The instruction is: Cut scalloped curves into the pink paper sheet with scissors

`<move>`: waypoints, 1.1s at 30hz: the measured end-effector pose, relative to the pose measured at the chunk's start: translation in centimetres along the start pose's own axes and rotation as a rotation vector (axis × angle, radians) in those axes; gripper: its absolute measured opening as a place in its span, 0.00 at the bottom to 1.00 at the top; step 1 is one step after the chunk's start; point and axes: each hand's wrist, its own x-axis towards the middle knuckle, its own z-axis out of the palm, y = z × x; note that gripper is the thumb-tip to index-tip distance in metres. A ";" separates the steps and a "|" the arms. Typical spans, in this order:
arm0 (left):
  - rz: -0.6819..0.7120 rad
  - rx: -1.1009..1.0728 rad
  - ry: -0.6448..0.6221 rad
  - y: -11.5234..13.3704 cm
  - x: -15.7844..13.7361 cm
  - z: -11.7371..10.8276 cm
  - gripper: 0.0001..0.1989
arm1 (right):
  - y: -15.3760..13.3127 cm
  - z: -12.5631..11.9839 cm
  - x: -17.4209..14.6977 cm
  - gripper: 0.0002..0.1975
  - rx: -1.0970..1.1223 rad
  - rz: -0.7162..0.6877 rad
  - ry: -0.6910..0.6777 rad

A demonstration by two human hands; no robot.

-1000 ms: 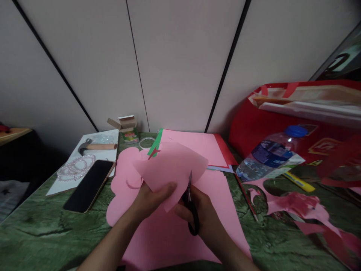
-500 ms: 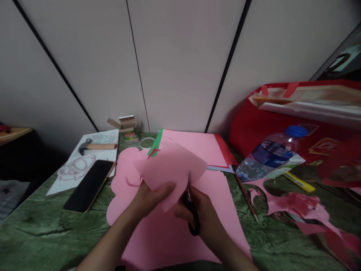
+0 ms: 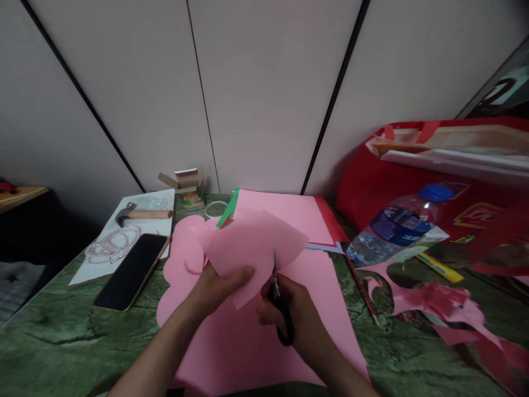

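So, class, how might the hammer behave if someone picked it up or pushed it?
The hammer would probably feel head-heavy: its head looks metal, its handle wooden. Pushed, it would likely slide or pivot rather than roll, since the head juts out past the handle.

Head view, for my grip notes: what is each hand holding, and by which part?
The left hand holds the pink sheet by its lower-left edge; the right hand holds the scissors by their black handles.
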 end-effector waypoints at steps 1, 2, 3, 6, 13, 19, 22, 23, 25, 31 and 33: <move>-0.001 0.001 -0.002 -0.1 0.1 -0.1 0.22 | -0.1 0.1 0.0 0.12 0.001 0.003 0.000; -0.003 -0.001 -0.005 -0.2 0.1 -0.2 0.23 | -0.2 0.1 0.0 0.12 0.002 0.008 0.003; -0.005 -0.005 -0.009 -0.3 0.2 -0.3 0.23 | -0.3 0.2 0.0 0.12 0.006 0.013 0.007; -0.019 -0.016 -0.018 -0.6 0.2 -0.5 0.22 | -0.6 0.4 0.0 0.12 0.016 0.025 0.021; -0.050 -0.099 -0.019 -0.9 0.4 -0.7 0.23 | -0.6 0.3 -0.1 0.12 -0.024 0.039 0.030; -0.049 -0.198 -0.032 -1.0 0.8 -1.0 0.22 | -0.1 0.1 -0.2 0.13 -0.014 0.016 0.011; 0.077 -0.224 -0.197 -0.4 0.7 -1.0 0.25 | -0.2 0.2 -0.3 0.12 0.048 0.005 0.022; 0.116 -0.203 -0.296 -0.1 0.5 -0.8 0.28 | -0.3 0.3 -0.3 0.12 0.072 -0.008 0.032; 0.141 -0.196 -0.501 0.5 0.0 -0.4 0.33 | -0.5 0.4 -0.3 0.12 0.086 -0.044 0.069; 0.048 -0.172 -0.351 1.1 -1.5 2.0 0.08 | -0.6 0.7 -0.1 0.15 0.061 -0.011 0.127; 0.031 -0.157 -0.124 1.0 -1.8 2.6 0.10 | -0.5 0.8 -0.2 0.14 0.053 0.005 0.122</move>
